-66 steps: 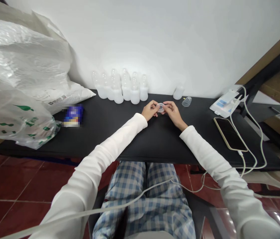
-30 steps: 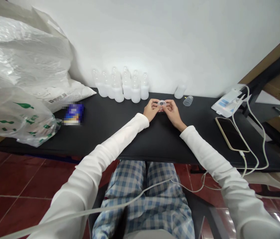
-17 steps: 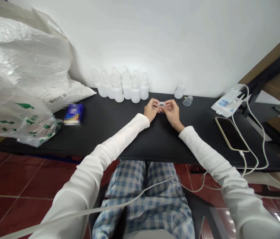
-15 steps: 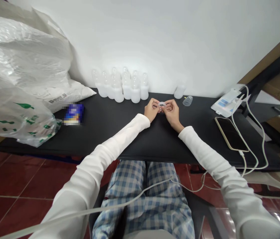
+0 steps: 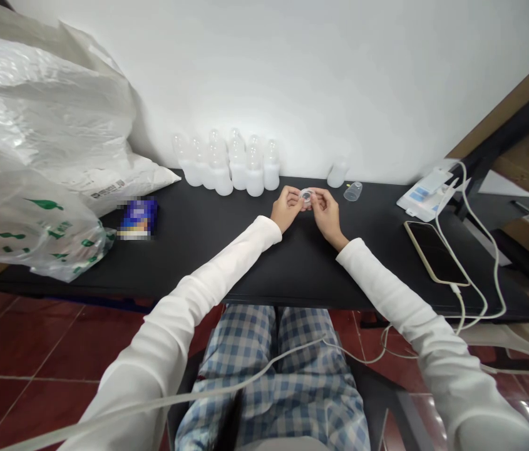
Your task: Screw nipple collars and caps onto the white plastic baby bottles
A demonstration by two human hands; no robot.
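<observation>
Between my fingertips sits a small clear plastic ring (image 5: 307, 198), seen at a slant, with part of its edge behind my fingers. My left hand (image 5: 287, 208) pinches it from the left and my right hand (image 5: 326, 213) from the right. Both hands are close together above the far half of the black table (image 5: 208, 266). Nearest to them, behind the ring, stands a clear plastic cap (image 5: 353, 191) lying on its side, and a lone frosted plastic bottle (image 5: 337, 174) stands just beyond it.
A tight group of several frosted baby bottles (image 5: 226, 174) stands against the white wall. White plastic bags (image 5: 34, 156) bulge in at the left, beside a blurred blue packet (image 5: 138, 219). On the right lie a phone (image 5: 436, 253) and white cables (image 5: 473, 263).
The clear ring has turned slightly in my fingers, showing more of its round face. My hands have drawn a little nearer the wall, and my right wrist has rotated.
</observation>
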